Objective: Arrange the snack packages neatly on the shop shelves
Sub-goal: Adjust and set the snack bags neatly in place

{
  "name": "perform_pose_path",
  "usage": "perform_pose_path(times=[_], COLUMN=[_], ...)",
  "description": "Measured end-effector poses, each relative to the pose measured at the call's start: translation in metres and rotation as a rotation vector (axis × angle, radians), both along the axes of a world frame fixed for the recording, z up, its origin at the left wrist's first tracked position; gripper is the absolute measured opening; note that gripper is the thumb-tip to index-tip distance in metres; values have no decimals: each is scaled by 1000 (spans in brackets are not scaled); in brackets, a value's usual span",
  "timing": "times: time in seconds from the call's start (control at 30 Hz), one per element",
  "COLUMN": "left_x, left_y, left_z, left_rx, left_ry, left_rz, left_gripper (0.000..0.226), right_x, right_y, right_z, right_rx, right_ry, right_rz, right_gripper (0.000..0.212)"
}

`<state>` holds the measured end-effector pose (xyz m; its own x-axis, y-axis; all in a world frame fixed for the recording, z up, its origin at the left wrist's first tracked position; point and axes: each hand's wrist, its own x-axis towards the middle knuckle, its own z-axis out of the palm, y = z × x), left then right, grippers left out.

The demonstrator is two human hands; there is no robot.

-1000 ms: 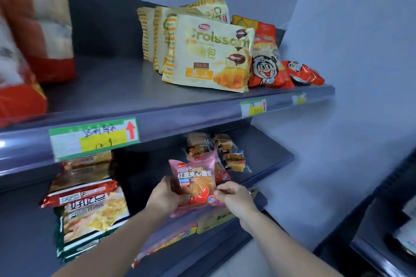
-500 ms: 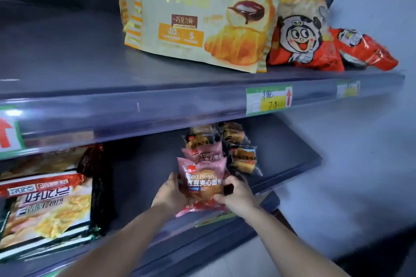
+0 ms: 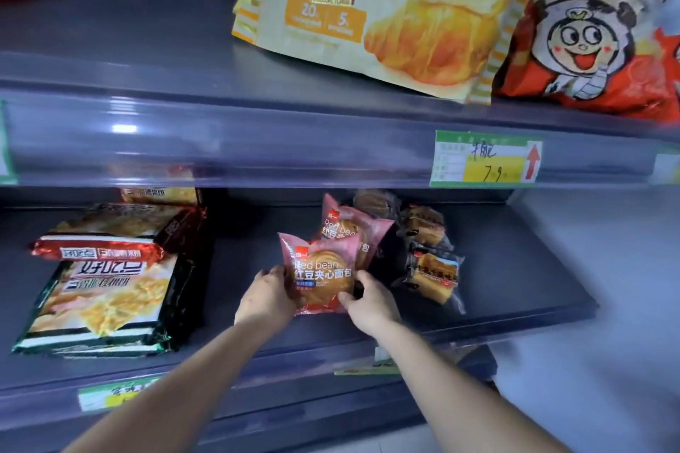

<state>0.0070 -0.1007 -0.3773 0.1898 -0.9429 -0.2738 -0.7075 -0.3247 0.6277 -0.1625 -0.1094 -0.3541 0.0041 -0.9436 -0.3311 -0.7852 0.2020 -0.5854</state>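
A pink red bean bread packet [image 3: 321,274] stands upright on the lower shelf [image 3: 515,290], held from both sides. My left hand [image 3: 270,296] grips its left edge and my right hand [image 3: 368,300] grips its lower right corner. Directly behind it leans a second pink red bean packet [image 3: 353,228]. To the right lie clear-wrapped cake slices [image 3: 432,276], with more of them [image 3: 423,224] further back.
Black and yellow snack bags [image 3: 106,290] are stacked on the lower shelf's left side. The upper shelf [image 3: 220,143] carries a yellow croissant bag [image 3: 368,11] and a red cartoon snack bag [image 3: 596,44]. A green price tag [image 3: 485,160] sits on its front rail.
Both hands have carried the pink packet further in under the upper shelf and set it in front of the second pink packet. The camera has moved closer and lower.
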Motion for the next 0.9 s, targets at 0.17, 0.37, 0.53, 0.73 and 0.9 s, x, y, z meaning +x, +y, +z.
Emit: perform_pose_path(times=[0.17, 0.37, 0.53, 0.73, 0.9], left_x=[4, 1, 6, 36, 76], left_y=[7, 21, 43, 84, 122], left_z=[2, 18, 37, 71, 99], left_rx=[-29, -45, -3, 0, 10], left_ry=[11, -90, -199, -319, -456], left_rz=[14, -11, -15, 29, 93], left_gripper=[38, 32, 29, 33, 35], right_x=[-1, -9, -10, 16, 62], right_y=[0, 6, 15, 33, 55], right_z=[0, 11, 24, 49, 76], right_rx=[-8, 16, 18, -81, -144], right_ry=[36, 135, 273, 386, 429], right_rz=[44, 111, 155, 300, 474], right_gripper=[43, 54, 41, 25, 3])
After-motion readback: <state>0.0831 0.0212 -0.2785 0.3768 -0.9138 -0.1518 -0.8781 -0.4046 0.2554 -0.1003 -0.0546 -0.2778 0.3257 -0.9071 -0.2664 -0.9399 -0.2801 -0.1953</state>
